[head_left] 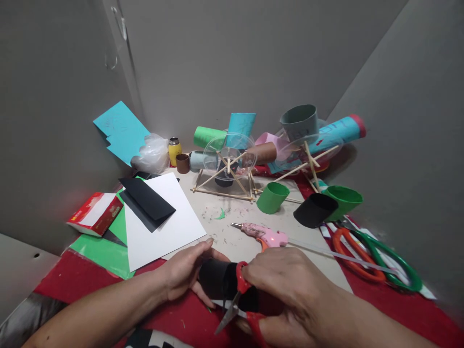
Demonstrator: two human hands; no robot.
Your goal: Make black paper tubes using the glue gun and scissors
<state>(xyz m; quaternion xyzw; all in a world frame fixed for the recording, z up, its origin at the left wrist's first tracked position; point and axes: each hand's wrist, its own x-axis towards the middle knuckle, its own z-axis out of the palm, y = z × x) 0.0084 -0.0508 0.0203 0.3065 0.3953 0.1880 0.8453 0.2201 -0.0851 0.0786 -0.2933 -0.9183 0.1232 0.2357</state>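
My left hand (192,268) is closed around a black paper tube (215,278) at the near edge of the work surface. In my right hand (290,282) is a pair of red-handled scissors (232,311), its fingers through the loops. The blades are spread apart at the tube's right part; I cannot tell whether they bite into the paper. Just beyond my hands lies a pink glue gun (264,235) with a long clear glue stick. A small green paper scrap (220,214) rests on the board beyond it.
Behind stand a stick-framed wheel (229,159) with coloured paper tubes and another (308,150) at right. White paper (159,246) under folded black paper (148,203) and a red box (96,212) lie left. Green tube (271,198), black tube (315,210) and large scissors (377,258) sit right.
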